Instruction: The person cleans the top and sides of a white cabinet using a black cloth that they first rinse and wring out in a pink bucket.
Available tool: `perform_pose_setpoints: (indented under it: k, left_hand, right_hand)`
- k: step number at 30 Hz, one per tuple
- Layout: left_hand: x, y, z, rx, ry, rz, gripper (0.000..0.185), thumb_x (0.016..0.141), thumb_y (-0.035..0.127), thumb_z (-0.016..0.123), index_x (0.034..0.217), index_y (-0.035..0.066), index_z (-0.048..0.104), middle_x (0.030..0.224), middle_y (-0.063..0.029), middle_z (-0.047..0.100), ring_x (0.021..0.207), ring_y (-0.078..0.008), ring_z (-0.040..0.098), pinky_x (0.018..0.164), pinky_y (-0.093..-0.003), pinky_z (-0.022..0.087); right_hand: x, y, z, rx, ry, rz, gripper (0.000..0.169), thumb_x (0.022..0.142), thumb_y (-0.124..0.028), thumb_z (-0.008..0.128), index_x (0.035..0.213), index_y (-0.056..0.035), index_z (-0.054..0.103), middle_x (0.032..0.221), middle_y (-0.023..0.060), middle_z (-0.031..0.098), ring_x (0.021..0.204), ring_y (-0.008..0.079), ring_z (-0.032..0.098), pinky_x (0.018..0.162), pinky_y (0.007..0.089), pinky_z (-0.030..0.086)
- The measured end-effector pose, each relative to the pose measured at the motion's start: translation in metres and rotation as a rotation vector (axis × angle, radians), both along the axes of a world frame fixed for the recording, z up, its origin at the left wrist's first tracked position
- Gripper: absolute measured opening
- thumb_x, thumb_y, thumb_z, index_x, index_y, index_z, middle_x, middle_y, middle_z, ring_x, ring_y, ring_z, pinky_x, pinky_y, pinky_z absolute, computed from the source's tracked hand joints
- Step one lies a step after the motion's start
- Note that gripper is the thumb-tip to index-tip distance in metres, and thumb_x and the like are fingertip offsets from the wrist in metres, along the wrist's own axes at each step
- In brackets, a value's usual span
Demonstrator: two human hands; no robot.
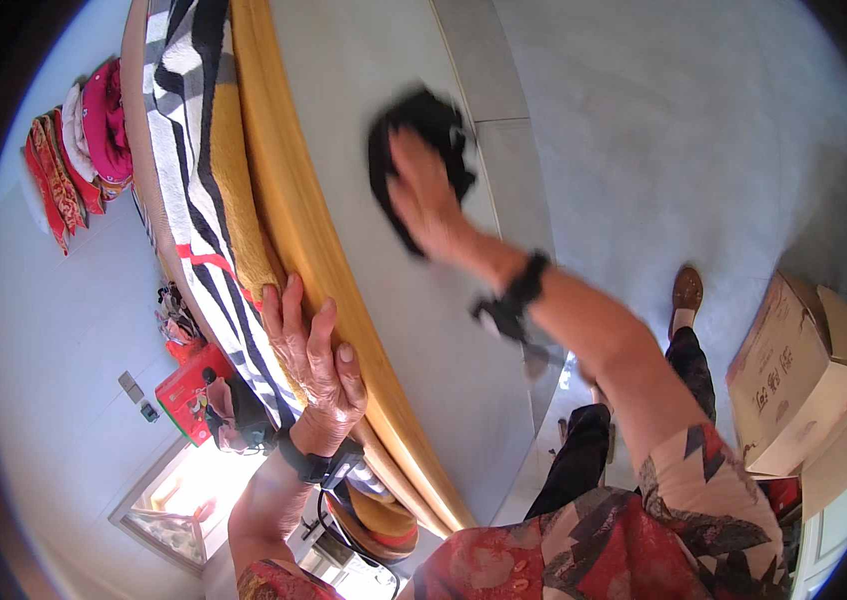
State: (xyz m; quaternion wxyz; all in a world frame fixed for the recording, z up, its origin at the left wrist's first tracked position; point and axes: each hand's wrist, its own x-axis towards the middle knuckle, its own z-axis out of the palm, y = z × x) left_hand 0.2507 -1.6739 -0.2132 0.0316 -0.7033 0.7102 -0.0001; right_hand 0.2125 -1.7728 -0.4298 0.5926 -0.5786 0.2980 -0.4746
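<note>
A dark cloth (pixel 423 112), blurred by motion, lies under the palm and fingers of my right hand (pixel 427 195), against a pale flat panel (pixel 393 300) below a yellow wooden edge (pixel 303 202). Whether the fingers grip the cloth or only press on it is not plain. My left hand (pixel 318 360) rests with spread fingers on that wooden edge and on the patterned blanket (pixel 183 142) beside it, holding nothing. Each wrist wears a black band, and a cable hangs from the left one.
An open cardboard box (pixel 791 382) stands on the floor at the right, near a brown shoe (pixel 687 289). Folded red and pink textiles (pixel 105 127) lie at the upper left. A red box (pixel 195 390) and a bright window (pixel 183 499) are at the lower left.
</note>
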Motion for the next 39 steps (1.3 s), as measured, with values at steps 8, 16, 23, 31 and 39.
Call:
perform_pose_setpoints:
  k: [8, 16, 23, 31, 39]
  left_hand:
    - [0.002, 0.010, 0.005, 0.041, -0.024, 0.055, 0.040, 0.096, 0.024, 0.028, 0.129, 0.004, 0.041, 0.137, -0.0261, 0.034, 0.130, -0.0465, 0.024, 0.106, -0.0552, 0.018]
    - [0.003, 0.000, 0.000, 0.010, 0.006, 0.033, 0.041, 0.094, 0.029, 0.031, 0.123, 0.005, 0.046, 0.133, -0.0304, 0.037, 0.129, -0.0489, 0.025, 0.104, -0.0585, 0.019]
    - [0.005, 0.012, -0.001, 0.036, 0.012, 0.107, 0.042, 0.094, 0.030, 0.029, 0.127, 0.009, 0.044, 0.136, -0.0275, 0.034, 0.130, -0.0477, 0.024, 0.105, -0.0586, 0.017]
    - [0.010, 0.014, -0.004, 0.021, 0.036, 0.073, 0.041, 0.095, 0.033, 0.029, 0.126, 0.011, 0.044, 0.137, -0.0265, 0.033, 0.130, -0.0470, 0.023, 0.105, -0.0583, 0.017]
    - [0.006, 0.012, -0.002, 0.042, 0.024, 0.104, 0.041, 0.094, 0.033, 0.031, 0.127, 0.012, 0.043, 0.138, -0.0245, 0.032, 0.129, -0.0462, 0.026, 0.103, -0.0596, 0.019]
  right_hand:
    - [-0.057, 0.153, -0.008, 0.225, 0.165, 0.274, 0.058, 0.091, -0.016, 0.044, 0.141, 0.0019, 0.021, 0.143, 0.0259, 0.023, 0.135, 0.0386, 0.020, 0.110, 0.0428, 0.017]
    - [0.039, -0.080, -0.121, 0.322, 0.092, -0.024, 0.054, 0.094, -0.028, 0.040, 0.135, 0.0055, 0.030, 0.138, 0.0259, 0.034, 0.129, 0.0380, 0.031, 0.107, 0.0416, 0.024]
    - [0.004, 0.028, -0.081, 0.193, 0.061, 0.145, 0.057, 0.094, -0.023, 0.043, 0.140, 0.0037, 0.022, 0.145, 0.0231, 0.023, 0.135, 0.0365, 0.022, 0.110, 0.0426, 0.018]
    - [0.071, -0.149, -0.103, 0.275, 0.137, 0.019, 0.054, 0.096, -0.030, 0.038, 0.134, 0.0072, 0.030, 0.140, 0.0238, 0.033, 0.132, 0.0339, 0.029, 0.109, 0.0353, 0.023]
    - [0.023, -0.050, 0.044, -0.235, -0.086, 0.052, 0.054, 0.079, -0.007, 0.058, 0.127, 0.0072, 0.040, 0.133, 0.0257, 0.037, 0.129, 0.0413, 0.031, 0.103, 0.0523, 0.026]
